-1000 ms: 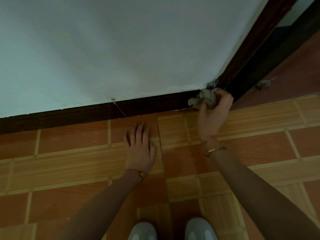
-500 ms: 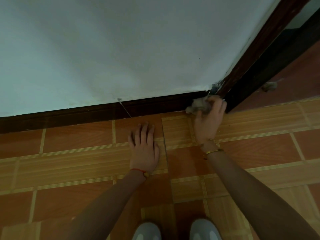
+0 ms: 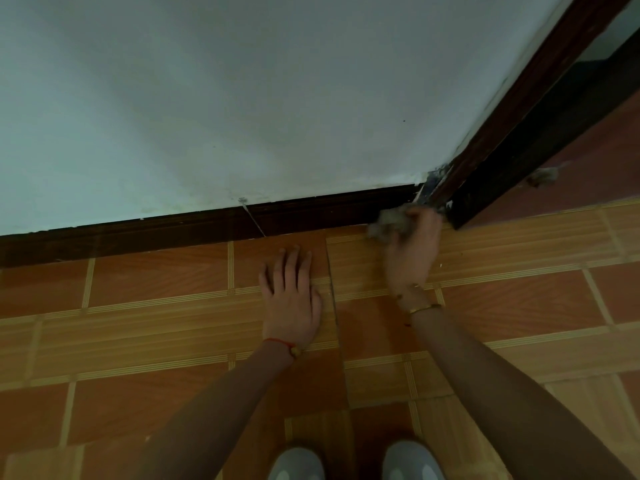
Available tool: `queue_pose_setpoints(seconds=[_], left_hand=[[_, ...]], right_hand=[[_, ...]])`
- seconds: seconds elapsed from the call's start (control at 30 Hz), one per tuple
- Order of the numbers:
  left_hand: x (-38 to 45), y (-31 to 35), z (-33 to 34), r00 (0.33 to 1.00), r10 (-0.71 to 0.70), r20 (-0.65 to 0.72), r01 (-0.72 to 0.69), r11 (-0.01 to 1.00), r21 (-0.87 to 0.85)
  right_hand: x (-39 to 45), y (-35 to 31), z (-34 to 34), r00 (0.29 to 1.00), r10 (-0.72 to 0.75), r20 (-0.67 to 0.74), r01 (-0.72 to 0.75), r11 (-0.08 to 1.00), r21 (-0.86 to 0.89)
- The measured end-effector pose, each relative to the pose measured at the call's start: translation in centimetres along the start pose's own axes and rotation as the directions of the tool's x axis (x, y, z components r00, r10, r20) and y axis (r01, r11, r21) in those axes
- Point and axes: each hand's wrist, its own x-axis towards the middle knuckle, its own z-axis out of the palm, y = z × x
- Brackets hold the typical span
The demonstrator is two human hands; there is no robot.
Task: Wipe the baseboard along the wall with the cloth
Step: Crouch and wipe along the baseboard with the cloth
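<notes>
A dark brown baseboard [image 3: 194, 228] runs along the foot of the pale wall, from the left edge to the corner by the door frame. My right hand [image 3: 412, 247] is closed around a crumpled grey cloth [image 3: 389, 221] and presses it against the baseboard's right end, low at the floor line. My left hand [image 3: 291, 296] lies flat on the tiled floor, fingers spread toward the baseboard, holding nothing.
A dark wooden door frame [image 3: 512, 112] rises at the right, with red floor beyond it and a grey clump of fluff [image 3: 543, 176] lying there. A thin wire [image 3: 252, 218] crosses the baseboard. My two grey shoes [image 3: 353, 462] show at the bottom on orange tiles.
My right hand has dropped with the cloth from the top of the baseboard corner to its foot at the floor. The left hand stays planted.
</notes>
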Motion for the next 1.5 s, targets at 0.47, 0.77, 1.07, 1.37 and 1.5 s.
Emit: queue_pose_setpoints(seconds=[0.47,0.77,1.07,1.37,1.5], left_hand=[[0.0,0.0,-0.1,1.0,0.009,-0.011,-0.009,1.0,-0.022],[0.0,0.1,0.0,1.0,0.002,-0.008,-0.002,1.0,-0.006],[0.1,-0.1,0.1,1.0,-0.001,-0.011,0.001,1.0,-0.017],[0.1,0.1,-0.1,1.0,0.001,-0.023,-0.002,1.0,-0.023],[0.0,0.0,-0.1,1.0,0.003,-0.01,-0.003,1.0,-0.01]], right_hand=[[-2.1,-3.0,2.7,0.976,-0.066,0.209,0.032,0.986,0.162],[1.0,-3.7,-0.6,0.976,0.084,-0.203,-0.031,0.968,0.25],[-1.8,-7.3,1.1,0.981,-0.184,0.06,0.162,0.95,0.267],[1.6,-4.2,-1.9,0.972,0.038,-0.231,0.01,0.98,0.201],[-0.5,-5.8,0.1,0.99,-0.124,-0.068,0.136,0.969,0.206]])
